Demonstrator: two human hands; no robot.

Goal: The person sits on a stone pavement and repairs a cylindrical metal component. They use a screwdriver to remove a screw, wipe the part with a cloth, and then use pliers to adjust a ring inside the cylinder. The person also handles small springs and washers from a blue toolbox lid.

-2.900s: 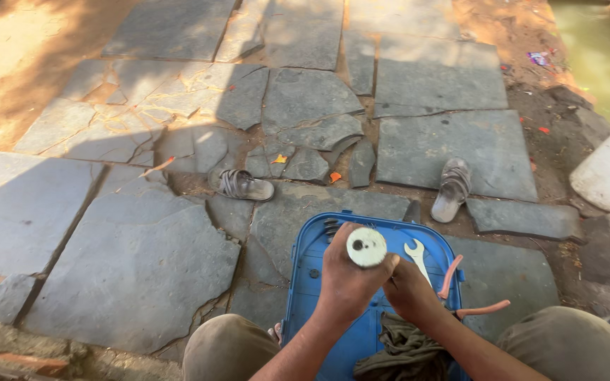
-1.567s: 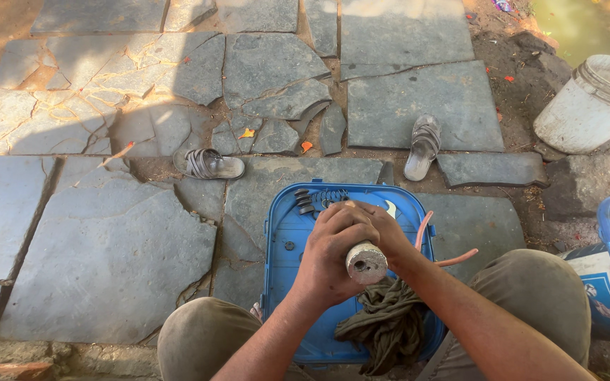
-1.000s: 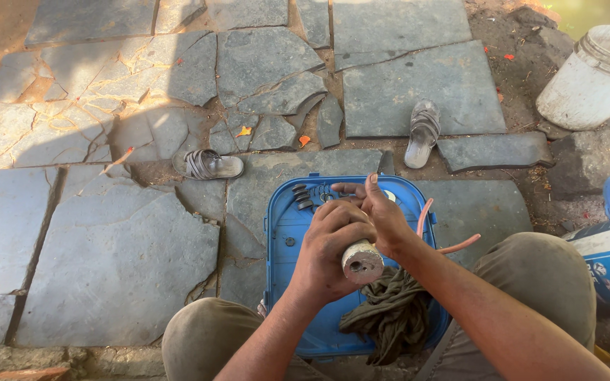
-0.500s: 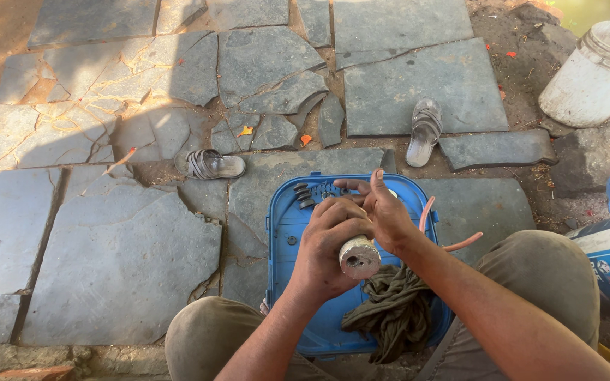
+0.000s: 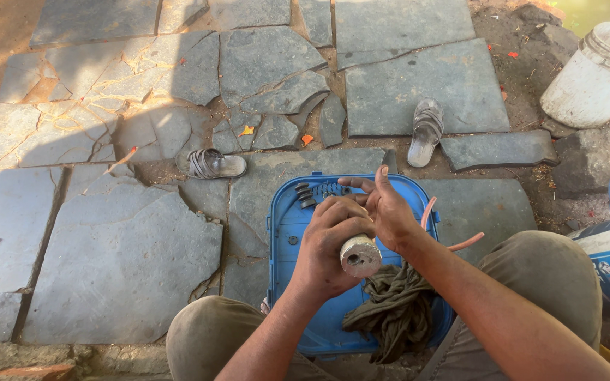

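Paving of broken grey stone slabs (image 5: 114, 261) fills most of the view, with packed earth showing in the joints. On it, in front of the seated person's knees, lies the blue rectangular plastic lid (image 5: 287, 240), turned up like a shallow tray. A white plastic bucket (image 5: 598, 77) stands well apart at the upper right, and two grey strapped sandals (image 5: 210, 164) rest on the slabs beyond the lid, one to each side.

On the lid's near part lies a crumpled olive-green rag (image 5: 390, 314); two curved pinkish rubber strips (image 5: 464, 243) stick out past its right edge, and a cluster of small dark metal pieces (image 5: 315, 192) sits at its far end.

Over the last three seconds the short pale cylindrical part with a dirty round end face (image 5: 360, 255) has come down from arm's length to just above the rag, and its end face now points toward the camera. The left hand (image 5: 333, 247) stays clenched around its body. The right hand (image 5: 388, 210), closed over the part shortly before, has opened: fingers spread, palm against the part's far side, grasping nothing. The work appears to be hand fitting on that part's far end.
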